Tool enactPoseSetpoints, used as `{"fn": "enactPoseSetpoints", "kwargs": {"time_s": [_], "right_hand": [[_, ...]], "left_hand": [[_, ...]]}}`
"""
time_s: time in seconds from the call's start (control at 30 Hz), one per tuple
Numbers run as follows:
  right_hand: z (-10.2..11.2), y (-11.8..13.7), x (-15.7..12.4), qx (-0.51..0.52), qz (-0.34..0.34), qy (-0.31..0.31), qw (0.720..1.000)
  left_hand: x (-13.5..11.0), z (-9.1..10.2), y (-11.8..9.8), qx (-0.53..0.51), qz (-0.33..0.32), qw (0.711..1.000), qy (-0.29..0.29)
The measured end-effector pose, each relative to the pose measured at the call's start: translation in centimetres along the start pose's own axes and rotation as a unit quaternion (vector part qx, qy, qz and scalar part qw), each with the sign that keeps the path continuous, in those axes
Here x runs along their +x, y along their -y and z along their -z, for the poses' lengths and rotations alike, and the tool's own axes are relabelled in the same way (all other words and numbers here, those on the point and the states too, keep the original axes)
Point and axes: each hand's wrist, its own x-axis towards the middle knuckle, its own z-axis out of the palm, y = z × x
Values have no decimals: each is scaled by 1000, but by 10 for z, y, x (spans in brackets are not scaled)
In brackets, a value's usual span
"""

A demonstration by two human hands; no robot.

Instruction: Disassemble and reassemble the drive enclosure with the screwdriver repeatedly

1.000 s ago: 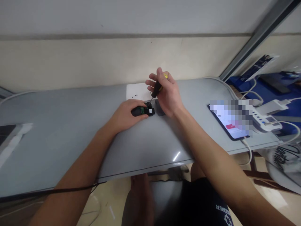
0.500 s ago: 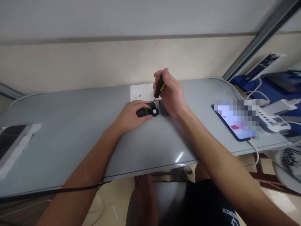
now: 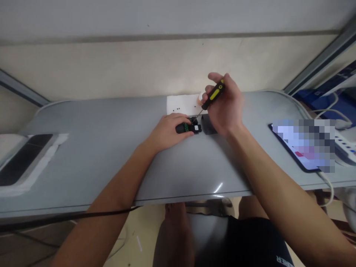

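Note:
My left hand [image 3: 172, 129] is closed around a small black device with an exposed green circuit board [image 3: 196, 128], holding it down on the grey table. A small white label shows on its right part. In my right hand [image 3: 229, 102] is a screwdriver [image 3: 214, 95] with a black and yellow handle, leaning to the right. Its thin shaft reaches down to the device near my left fingertips; whether the tip sits in a screw is too small to tell. A dark flat piece [image 3: 208, 126] lies just right of the device, partly behind my right hand.
Several tiny dark screws lie on a white sheet [image 3: 182, 102] behind the device, near a white and orange round object [image 3: 200, 98]. A lit phone [image 3: 300, 148] with a cable and a white power strip [image 3: 345, 146] are at right. A dark panel [image 3: 26, 157] lies at left.
The screwdriver has gone from nearly upright to leaning right, and my right hand has turned with its fingers loosened. The head view has shifted, moving the scene rightward. My left hand keeps its hold.

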Motion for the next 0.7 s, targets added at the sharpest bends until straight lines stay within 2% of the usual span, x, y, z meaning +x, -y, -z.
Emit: {"fn": "enactPoseSetpoints", "kwargs": {"time_s": [0.1, 0.33, 0.4, 0.57, 0.7], "right_hand": [[0, 1, -2, -28, 21, 12, 999], [-8, -5, -7, -165, 93, -18, 982], [-9, -4, -8, -160, 90, -20, 983], [-8, 5, -8, -94, 36, 5, 995], [-4, 9, -8, -82, 21, -4, 996]], "left_hand": [[0, 1, -1, 2, 9, 1000, -2], [-3, 3, -5, 5, 20, 1000, -10], [-4, 2, -5, 6, 23, 1000, -10], [-2, 3, -7, 13, 20, 1000, -2], [-1, 4, -7, 12, 9, 1000, 3]]}}
